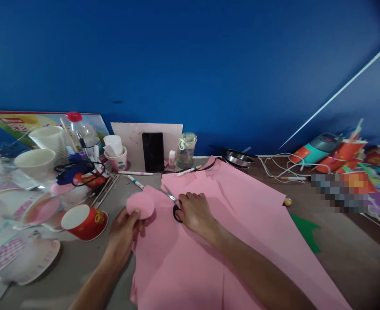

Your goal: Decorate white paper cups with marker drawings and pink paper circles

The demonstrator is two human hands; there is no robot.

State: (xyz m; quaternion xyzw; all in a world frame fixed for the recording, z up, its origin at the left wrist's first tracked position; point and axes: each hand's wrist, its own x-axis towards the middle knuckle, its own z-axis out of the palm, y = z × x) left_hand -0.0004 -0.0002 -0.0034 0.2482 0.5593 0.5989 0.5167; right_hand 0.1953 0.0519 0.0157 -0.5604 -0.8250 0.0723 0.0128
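Note:
A round pink paper disc (140, 204) is pinched between the thumb and fingers of my left hand (125, 228), at the left edge of the pink paper sheets (183, 267). My right hand (196, 211) has its fingers at the black handles of a pair of scissors (173, 200). The blades point away to the upper left, slightly apart, over the paper. Part of the handles is hidden under my right hand. Several large pink sheets overlap beneath both hands.
A red paper cup (84, 221) lies tipped on the left, near stacked white cups (49, 142) and a plastic bottle (81, 133). A black phone (153, 152), glass jar (186, 150) and markers (134, 173) line the back. White cables (273, 170) and green paper (306, 232) are right.

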